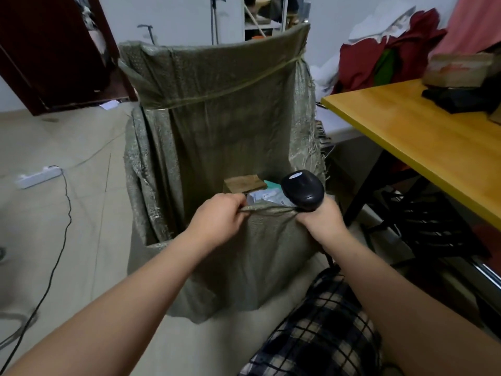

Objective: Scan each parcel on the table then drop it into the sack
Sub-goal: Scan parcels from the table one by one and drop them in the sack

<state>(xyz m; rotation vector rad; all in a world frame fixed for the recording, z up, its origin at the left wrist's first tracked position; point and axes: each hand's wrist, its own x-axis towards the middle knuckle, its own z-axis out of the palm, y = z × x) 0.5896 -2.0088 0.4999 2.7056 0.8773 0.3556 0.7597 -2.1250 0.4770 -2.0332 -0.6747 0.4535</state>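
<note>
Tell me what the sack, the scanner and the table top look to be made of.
The sack: coarse woven fabric, likely plastic fibre, dull grey-green; the weave shows and strands fray along its right edge. The scanner: black moulded plastic, slightly glossy, with soft highlights on its head. The table top: smooth yellow wood or wood-look laminate, satin; which one cannot be told.

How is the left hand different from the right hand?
The left hand pinches only the front edge of the sack; the right hand also grips a black scanner. The left hand shows in full; the right hand is partly hidden behind the scanner. Both hold the same edge of the sack, at about the same height.
</note>
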